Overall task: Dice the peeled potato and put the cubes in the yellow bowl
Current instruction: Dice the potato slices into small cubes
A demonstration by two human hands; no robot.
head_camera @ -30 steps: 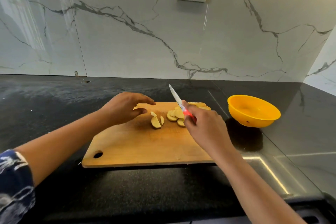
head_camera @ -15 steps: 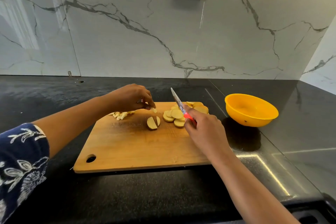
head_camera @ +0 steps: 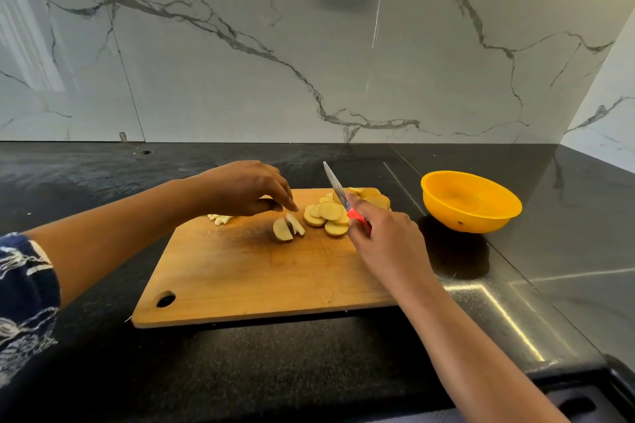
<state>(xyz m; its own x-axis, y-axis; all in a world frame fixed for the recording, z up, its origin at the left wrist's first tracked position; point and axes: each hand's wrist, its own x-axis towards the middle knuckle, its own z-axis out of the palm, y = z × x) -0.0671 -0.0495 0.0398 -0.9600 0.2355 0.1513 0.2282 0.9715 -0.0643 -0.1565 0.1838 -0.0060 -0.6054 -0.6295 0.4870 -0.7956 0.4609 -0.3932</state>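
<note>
gripping knife (head_camera: 338, 191) in right hand (head_camera: 386, 242), blade tilted up above slices (head_camera: 329, 211) on board (head_camera: 240, 271), left hand (head_camera: 245, 187) loose, fingertips (head_camera: 293, 207) just above halved slice (head_camera: 282, 230), strips (head_camera: 220, 218) by board's far corner, yellow bowl (head_camera: 470, 213) apart on surface (head_camera: 309, 371) to right

Right hand (head_camera: 385, 240) grips knife (head_camera: 335, 187); left hand (head_camera: 247, 187) above halved slice (head_camera: 283, 229).

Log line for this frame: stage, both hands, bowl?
stage: dicing slices on cutting board | left hand: hovers over halved slice | right hand: grips knife, blade raised | yellow bowl: no cubes seen
</note>
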